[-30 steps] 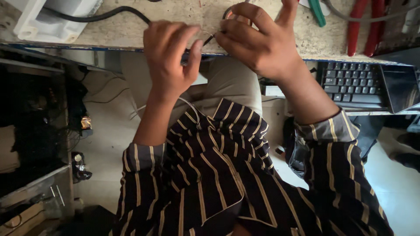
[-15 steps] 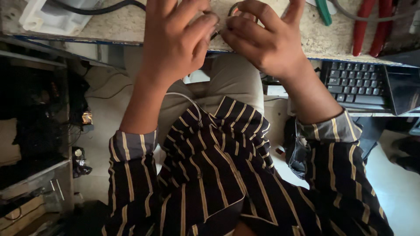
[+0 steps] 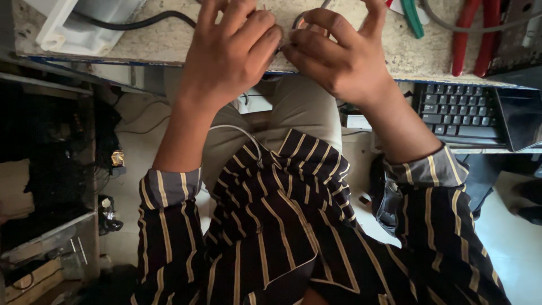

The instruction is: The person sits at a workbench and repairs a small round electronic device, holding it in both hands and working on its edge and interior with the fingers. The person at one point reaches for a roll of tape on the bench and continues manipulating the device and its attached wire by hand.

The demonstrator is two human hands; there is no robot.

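Your left hand [image 3: 226, 62] and right hand [image 3: 344, 59] were both pinched on a thin grey wire [image 3: 299, 20] at the near edge of the speckled workbench [image 3: 169, 39], fingertips meeting, the fiddly work evidently unfinished, red-handled pliers [image 3: 471, 39] lying untouched.

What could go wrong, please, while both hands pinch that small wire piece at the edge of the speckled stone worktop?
The left hand and right hand meet right at the edge of the speckled stone worktop, so the small wire piece, mostly hidden by the fingers, might drop to the lap or floor. The red-handled pliers and green-handled tool lie close to the right hand; a sideways move could knock them toward the black keyboard below.
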